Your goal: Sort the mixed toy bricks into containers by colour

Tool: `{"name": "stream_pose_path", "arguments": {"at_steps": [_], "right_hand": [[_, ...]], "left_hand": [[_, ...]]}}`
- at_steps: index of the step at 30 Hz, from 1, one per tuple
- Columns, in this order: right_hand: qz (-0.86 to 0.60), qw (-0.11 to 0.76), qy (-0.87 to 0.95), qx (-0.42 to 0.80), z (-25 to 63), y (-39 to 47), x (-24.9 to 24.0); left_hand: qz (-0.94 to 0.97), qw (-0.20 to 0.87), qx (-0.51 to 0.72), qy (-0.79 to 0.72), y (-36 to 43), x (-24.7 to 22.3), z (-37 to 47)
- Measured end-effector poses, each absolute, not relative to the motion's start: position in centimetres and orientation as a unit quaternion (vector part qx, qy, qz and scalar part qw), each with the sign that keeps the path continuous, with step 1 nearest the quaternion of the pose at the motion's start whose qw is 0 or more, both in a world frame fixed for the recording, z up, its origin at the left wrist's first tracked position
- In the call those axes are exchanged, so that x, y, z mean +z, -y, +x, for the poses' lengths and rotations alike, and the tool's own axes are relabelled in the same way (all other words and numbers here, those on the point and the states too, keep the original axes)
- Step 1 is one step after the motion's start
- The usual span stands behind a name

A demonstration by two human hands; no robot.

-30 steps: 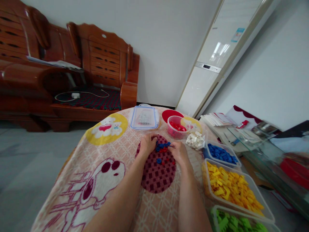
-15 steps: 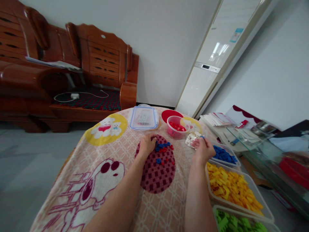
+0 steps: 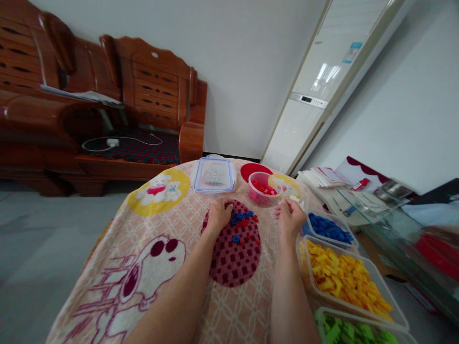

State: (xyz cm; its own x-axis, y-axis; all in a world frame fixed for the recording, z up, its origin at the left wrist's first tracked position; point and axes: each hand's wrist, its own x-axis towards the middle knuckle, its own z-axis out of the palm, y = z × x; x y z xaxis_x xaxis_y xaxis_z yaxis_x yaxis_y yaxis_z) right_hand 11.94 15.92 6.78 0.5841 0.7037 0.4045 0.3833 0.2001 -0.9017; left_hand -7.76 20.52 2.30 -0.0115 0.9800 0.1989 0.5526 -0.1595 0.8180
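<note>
My left hand is on the dark red patterned patch of the tablecloth, fingers curled together beside small round blue pieces. What sits between its fingertips is too small to make out. Several small red pieces lie among the blue ones. My right hand is closed, its fingers bunched near white blocks, which it mostly hides. I cannot see what is in its grip. Close by on its right is a clear tub of blue blocks.
A round tub of red blocks, a red disc and a clear lidded box stand at the far edge. Tubs of yellow blocks and green blocks line the right side. Beyond is a glass shelf.
My right hand has moved slightly left and turned, now covering most of the white blocks. The blue bit seen at its fingers earlier no longer shows. My left hand stays almost in place.
</note>
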Motion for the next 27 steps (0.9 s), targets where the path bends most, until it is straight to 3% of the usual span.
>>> {"name": "stream_pose_path", "arguments": {"at_steps": [9, 14, 19, 27], "right_hand": [[-0.630, 0.264, 0.729, 0.037, 9.0, -16.9, 3.6], [-0.640, 0.181, 0.746, 0.015, 8.6, -16.7, 3.4], [-0.644, 0.253, 0.722, 0.024, 8.8, -16.7, 3.9], [-0.621, 0.605, 0.487, 0.107, 10.6, -16.8, 5.3]], "left_hand": [[0.643, 0.273, 0.397, -0.595, -20.5, 2.3, -7.7], [0.633, 0.281, 0.397, -0.602, -20.5, 2.4, -7.6], [0.645, 0.274, 0.399, -0.592, -20.5, 2.4, -7.7], [0.649, 0.273, 0.404, -0.584, -20.6, 2.2, -7.8]]}}
